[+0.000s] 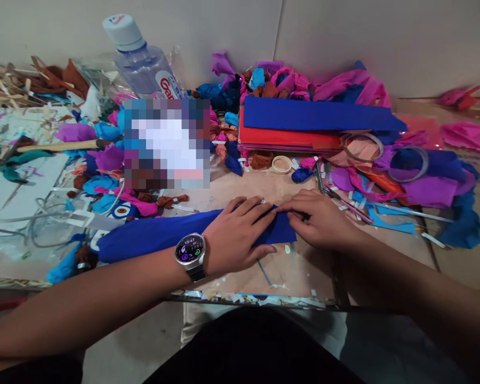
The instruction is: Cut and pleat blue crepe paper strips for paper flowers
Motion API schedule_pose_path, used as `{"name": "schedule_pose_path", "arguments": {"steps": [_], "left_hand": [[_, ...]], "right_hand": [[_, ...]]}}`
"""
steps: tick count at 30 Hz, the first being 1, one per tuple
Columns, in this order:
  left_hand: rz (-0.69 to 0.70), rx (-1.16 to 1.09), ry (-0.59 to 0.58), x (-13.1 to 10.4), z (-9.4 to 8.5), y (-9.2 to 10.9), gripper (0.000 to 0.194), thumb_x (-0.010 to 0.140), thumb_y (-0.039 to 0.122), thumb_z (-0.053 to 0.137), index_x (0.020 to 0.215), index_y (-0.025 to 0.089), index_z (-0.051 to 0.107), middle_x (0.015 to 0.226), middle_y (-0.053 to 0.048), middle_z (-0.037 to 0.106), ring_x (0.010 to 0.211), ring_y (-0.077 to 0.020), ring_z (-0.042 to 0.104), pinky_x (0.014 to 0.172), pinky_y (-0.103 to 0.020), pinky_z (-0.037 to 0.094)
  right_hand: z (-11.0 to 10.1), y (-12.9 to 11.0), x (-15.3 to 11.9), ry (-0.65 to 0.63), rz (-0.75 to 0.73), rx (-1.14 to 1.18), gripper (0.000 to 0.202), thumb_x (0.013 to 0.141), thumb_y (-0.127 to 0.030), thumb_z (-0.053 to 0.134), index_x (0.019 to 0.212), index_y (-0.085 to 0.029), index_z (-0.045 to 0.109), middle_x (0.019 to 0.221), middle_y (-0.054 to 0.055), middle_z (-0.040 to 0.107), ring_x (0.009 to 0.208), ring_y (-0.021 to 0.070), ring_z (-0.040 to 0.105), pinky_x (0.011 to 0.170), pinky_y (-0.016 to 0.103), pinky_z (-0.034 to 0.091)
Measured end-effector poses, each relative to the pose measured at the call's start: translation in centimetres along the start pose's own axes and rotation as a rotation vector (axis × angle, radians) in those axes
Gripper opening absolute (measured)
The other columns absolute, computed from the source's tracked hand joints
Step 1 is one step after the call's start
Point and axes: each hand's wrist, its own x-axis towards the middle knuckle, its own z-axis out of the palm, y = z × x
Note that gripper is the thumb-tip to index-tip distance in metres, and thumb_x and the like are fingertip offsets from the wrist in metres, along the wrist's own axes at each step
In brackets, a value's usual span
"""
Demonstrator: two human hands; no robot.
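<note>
A long dark blue paper strip point(156, 237) lies crosswise on the table in front of me. My left hand point(240, 232), with a watch point(190, 250) at its wrist, rests flat on the strip with the fingers stretched out. At the strip's right end my right hand point(318, 218) has its fingers curled in, and its index finger and thumb pinch the upper edge. The fingertips of both hands nearly meet there. Part of the strip is hidden under my left hand.
Behind stand a water bottle point(144, 64) and a flat stack of red sheets point(288, 138) under a blue strip point(320, 113). Crumpled colored paper point(108, 157) lies all around. Tape rings point(408, 164) sit at the right, a cable point(36, 218) and wooden sticks point(8, 88) at the left.
</note>
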Motion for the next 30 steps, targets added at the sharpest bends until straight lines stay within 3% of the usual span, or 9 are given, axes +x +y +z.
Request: {"name": "schedule_pose_path", "arguments": {"steps": [10, 30], "left_hand": [[0.005, -0.008, 0.008, 0.13, -0.04, -0.15, 0.068, 0.103, 0.061, 0.042, 0.154, 0.016, 0.049, 0.159, -0.014, 0.05, 0.151, -0.0352, 0.038, 0.123, -0.057, 0.031], [0.007, 0.0, 0.006, 0.18, -0.23, -0.48, 0.067, 0.104, 0.058, 0.043, 0.154, 0.014, 0.048, 0.159, -0.013, 0.052, 0.15, -0.0339, 0.042, 0.124, -0.055, 0.031]], "right_hand": [[-0.35, -0.12, 0.14, -0.048, 0.007, 0.007, 0.037, 0.087, -0.01, 0.058, 0.113, -0.024, 0.079, 0.098, 0.005, 0.081, 0.091, 0.0241, 0.071, 0.09, 0.041, 0.047], [-0.26, 0.21, -0.11, -0.041, -0.01, -0.014, 0.035, 0.09, -0.011, 0.057, 0.113, -0.024, 0.079, 0.1, 0.006, 0.081, 0.093, 0.0244, 0.071, 0.09, 0.041, 0.048]]}}
